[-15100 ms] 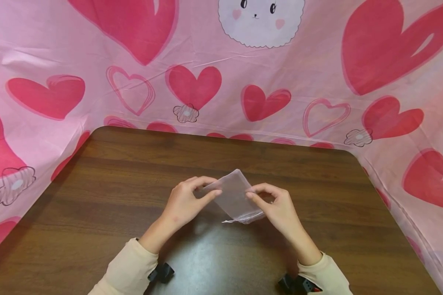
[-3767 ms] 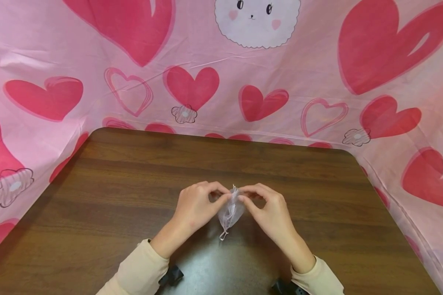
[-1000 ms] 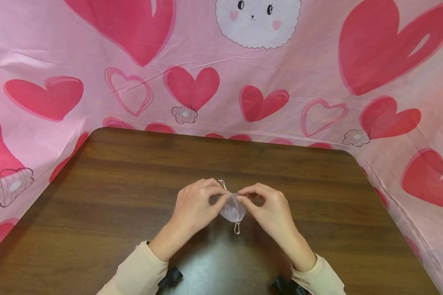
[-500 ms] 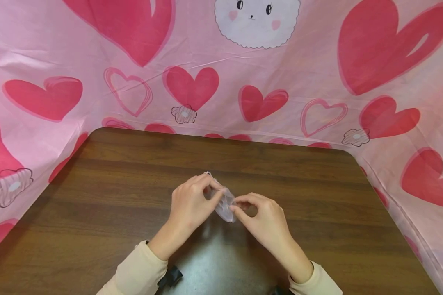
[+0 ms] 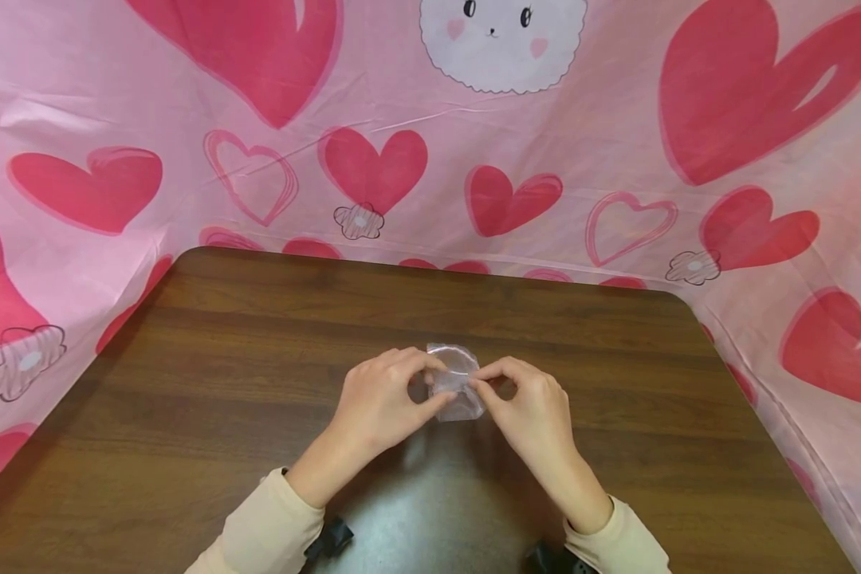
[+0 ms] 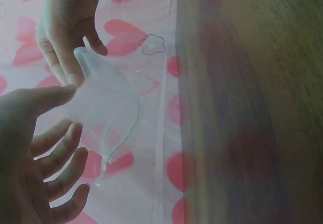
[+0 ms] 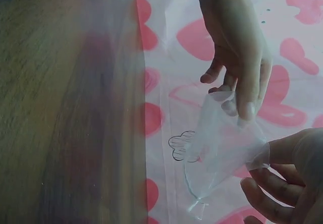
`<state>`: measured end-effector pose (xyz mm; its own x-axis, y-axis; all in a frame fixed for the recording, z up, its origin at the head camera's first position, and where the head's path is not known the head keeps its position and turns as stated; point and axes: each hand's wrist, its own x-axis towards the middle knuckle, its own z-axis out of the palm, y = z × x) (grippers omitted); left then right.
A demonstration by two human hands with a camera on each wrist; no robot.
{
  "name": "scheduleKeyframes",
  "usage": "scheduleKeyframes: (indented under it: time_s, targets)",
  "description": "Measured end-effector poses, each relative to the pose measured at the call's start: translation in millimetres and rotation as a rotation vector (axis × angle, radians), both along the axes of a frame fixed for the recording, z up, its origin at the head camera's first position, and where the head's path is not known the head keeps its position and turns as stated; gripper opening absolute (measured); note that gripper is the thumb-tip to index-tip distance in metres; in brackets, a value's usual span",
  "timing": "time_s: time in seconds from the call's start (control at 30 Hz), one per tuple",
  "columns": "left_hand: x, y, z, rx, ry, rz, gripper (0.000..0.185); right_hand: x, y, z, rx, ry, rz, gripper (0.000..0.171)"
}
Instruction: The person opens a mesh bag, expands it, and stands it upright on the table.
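Observation:
A small sheer whitish drawstring pouch (image 5: 461,408) is held up between both hands above the table. My left hand (image 5: 376,399) holds its left side, thumb and index finger parted along the fabric. On the opposite side my right hand (image 5: 534,402) pinches the edge between thumb and fingertips. In the left wrist view the pouch (image 6: 113,100) spreads out thin, its cord and a small loop hanging at the lower end. The right wrist view shows the pouch (image 7: 217,138) as see-through, with no contents visible, the left fingers at its top and the right fingers at its corner.
The brown wooden table (image 5: 258,319) has rounded far corners. A pink cloth (image 5: 617,119) printed with red hearts hangs behind and along both sides. Black wrist cameras (image 5: 330,538) are strapped near the beige sleeves (image 5: 269,530).
Flat and spread at first, the pouch was later gathered narrow between the hands. Since half a second ago it has been turned and widened; the right hand rose slightly, and the left thumb and index parted.

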<state>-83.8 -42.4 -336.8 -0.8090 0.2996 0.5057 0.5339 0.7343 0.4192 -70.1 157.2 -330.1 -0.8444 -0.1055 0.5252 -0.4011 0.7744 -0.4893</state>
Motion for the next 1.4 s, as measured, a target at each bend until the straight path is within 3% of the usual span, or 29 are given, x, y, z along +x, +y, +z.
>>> scheduleKeyframes:
  time_s: [0.33,0.67,0.9,1.23,1.4]
  targets:
    - [-3.4,0.8,0.1,-0.016,0.069,0.030,0.008,-2.7,-0.3,2.4,0.006,-0.033,0.030,0.017]
    - [-2.5,-3.1,1.1,0.011,0.014,0.119,0.011,0.0,3.7,-0.8,0.055,-0.076,0.051,0.015]
    - [-2.4,-2.7,-1.6,-0.023,-0.020,0.067,0.015,-1.9,4.7,-2.5,0.045,-0.022,0.056,0.014]
    - [-4.3,-2.0,-3.6,-0.057,0.053,-0.042,0.030,-1.5,3.8,-2.0,0.063,-0.035,0.084,0.016]
    - [-4.2,-0.3,-3.9,-0.096,0.061,-0.055,0.014,-1.2,3.1,-3.6,0.042,-0.016,0.149,0.018]
